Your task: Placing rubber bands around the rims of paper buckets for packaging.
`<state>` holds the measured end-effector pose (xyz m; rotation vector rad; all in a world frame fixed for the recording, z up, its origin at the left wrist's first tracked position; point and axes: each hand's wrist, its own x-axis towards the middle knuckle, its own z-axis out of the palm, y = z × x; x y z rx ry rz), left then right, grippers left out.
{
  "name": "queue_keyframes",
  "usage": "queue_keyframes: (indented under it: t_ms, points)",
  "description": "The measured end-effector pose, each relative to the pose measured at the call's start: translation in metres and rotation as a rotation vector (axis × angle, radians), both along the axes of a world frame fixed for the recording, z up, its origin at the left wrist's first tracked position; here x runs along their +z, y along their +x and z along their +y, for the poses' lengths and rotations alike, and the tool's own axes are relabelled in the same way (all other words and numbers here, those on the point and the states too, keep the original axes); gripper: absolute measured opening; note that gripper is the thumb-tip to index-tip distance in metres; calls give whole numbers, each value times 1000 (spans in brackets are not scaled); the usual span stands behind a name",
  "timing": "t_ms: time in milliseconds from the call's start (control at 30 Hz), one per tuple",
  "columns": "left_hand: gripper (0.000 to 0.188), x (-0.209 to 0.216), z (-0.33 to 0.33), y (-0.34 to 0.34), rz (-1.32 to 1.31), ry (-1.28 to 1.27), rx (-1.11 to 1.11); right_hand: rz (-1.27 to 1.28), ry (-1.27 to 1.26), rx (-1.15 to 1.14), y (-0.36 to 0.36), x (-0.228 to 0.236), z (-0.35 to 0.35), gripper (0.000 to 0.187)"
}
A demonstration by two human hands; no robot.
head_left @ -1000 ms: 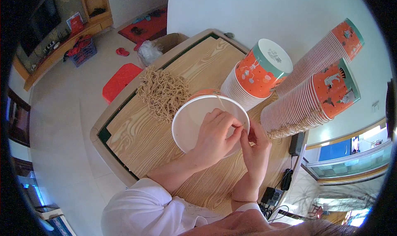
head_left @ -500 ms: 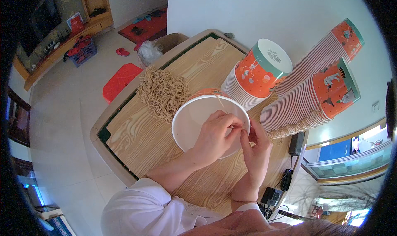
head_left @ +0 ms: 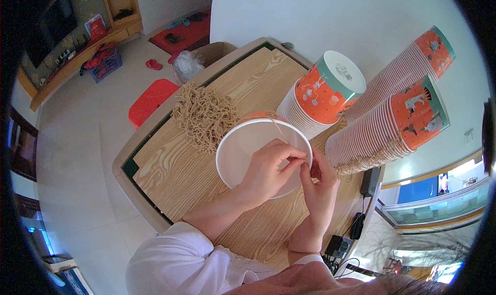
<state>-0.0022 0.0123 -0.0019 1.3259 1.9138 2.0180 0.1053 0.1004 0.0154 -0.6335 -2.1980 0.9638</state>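
A large paper bucket [head_left: 235, 148], white inside with an orange printed outside, stands mouth up on the table in front of me. My left hand [head_left: 274, 166] reaches over its opening, thumb and forefinger pinched together near the right part of the rim. A thin tan cord [head_left: 280, 133] crosses the far rim and runs down to those fingers. My right hand [head_left: 321, 180] grips the bucket's right rim, thumb on the inner side and fingers outside. The fingertips of both hands nearly meet; the cord's end between them is hidden.
A heap of tan cords [head_left: 204, 117] lies left of the bucket. Stacks of upturned orange and green paper buckets [head_left: 323, 96] stand on the wooden table [head_left: 175, 186] at the right, cords draped along one. Black adapters [head_left: 338, 246] sit by the right edge. A red stool [head_left: 154, 101] is beyond.
Both hands stay in nearly the same place at the rim. The left fingers have shifted very slightly, closer to the right hand.
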Motion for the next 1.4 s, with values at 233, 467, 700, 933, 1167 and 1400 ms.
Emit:
queue_keyframes:
  t_ms: [233, 467, 700, 933, 1167, 1400]
  points:
    - [15, -1, 2, -3, 21, -9, 9, 6, -7, 1, -1, 2, -1, 33]
    - [14, -2, 1, -3, -12, -34, 7, -6, 8, 9, 1, 0, -2, 34]
    - [13, -4, -4, -7, -19, 0, 38, 23, -67, 180, 10, 1, 4, 31]
    - [12, 6, -3, -4, -179, 4, -31, 203, -133, 181, 4, -3, 16, 23]
    - [12, 2, -2, -4, -139, 8, -32, 234, -140, 173, -1, -3, 15, 18]
    - [30, -4, 3, -2, -211, 22, -53, 146, 9, 30, -5, -15, 9, 9]
